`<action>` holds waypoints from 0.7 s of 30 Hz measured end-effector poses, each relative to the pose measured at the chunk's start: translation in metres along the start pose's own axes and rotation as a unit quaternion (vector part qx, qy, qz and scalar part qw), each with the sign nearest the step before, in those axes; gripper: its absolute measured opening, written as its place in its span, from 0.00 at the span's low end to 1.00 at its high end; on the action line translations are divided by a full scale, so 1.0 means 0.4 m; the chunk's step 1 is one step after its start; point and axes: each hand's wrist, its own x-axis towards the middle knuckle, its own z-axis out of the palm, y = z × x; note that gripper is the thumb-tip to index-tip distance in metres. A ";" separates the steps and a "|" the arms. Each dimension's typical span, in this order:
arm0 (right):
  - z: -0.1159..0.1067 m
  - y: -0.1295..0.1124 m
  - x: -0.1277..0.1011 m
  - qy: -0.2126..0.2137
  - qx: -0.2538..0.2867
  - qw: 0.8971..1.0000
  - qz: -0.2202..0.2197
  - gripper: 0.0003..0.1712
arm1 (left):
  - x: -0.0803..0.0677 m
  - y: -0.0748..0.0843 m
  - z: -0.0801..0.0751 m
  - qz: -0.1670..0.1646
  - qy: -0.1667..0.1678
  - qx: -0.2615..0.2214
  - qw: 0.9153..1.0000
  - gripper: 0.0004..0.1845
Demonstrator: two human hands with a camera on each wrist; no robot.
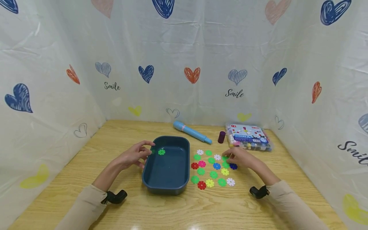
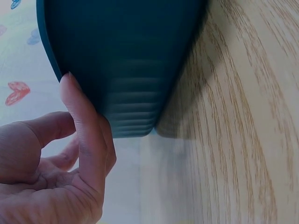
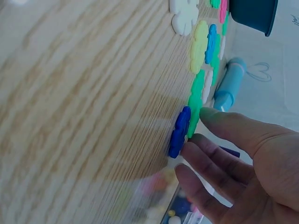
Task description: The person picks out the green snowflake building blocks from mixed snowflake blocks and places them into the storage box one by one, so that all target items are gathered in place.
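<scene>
Hands at tray and snowflake discs

Fingers of the right hand touch one dark blue disc and a green one, gripping neither. Left hand, released, rests fingertips on the dark blue tray, which holds one green disc. Some eighteen discs lie on the bench: eight green, three white.

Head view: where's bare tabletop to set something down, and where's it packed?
Free: the table left of the blue tray, beyond the left hand; the front strip nearest the person; the back left, left of the blue pen. Crowded: the flower discs right of the tray, where the right hand reaches, and the bead box behind them.
</scene>
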 end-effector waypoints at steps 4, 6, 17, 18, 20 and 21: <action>0.002 -0.006 0.004 0.010 -0.016 1.000 -0.008 0.15 | 0.001 -0.002 0.001 0.000 0.001 0.000 1.000 0.27; 0.002 -0.007 0.005 0.015 -0.027 0.999 -0.012 0.14 | 0.000 -0.003 0.001 0.001 0.001 0.000 1.000 0.27; 0.003 -0.002 0.019 0.005 -0.022 1.000 0.001 0.14 | -0.002 -0.002 -0.002 0.002 0.004 0.002 1.000 0.27; 0.003 -0.002 0.019 0.005 -0.022 1.000 0.003 0.13 | -0.001 -0.002 -0.002 0.002 0.004 0.002 1.000 0.26; 0.003 -0.001 0.019 0.006 -0.023 1.000 0.003 0.13 | -0.001 -0.002 -0.001 0.002 0.003 0.002 1.000 0.26; 0.003 -0.001 0.019 0.007 -0.024 1.000 0.002 0.12 | 0.000 -0.002 -0.001 0.002 0.003 0.002 1.000 0.26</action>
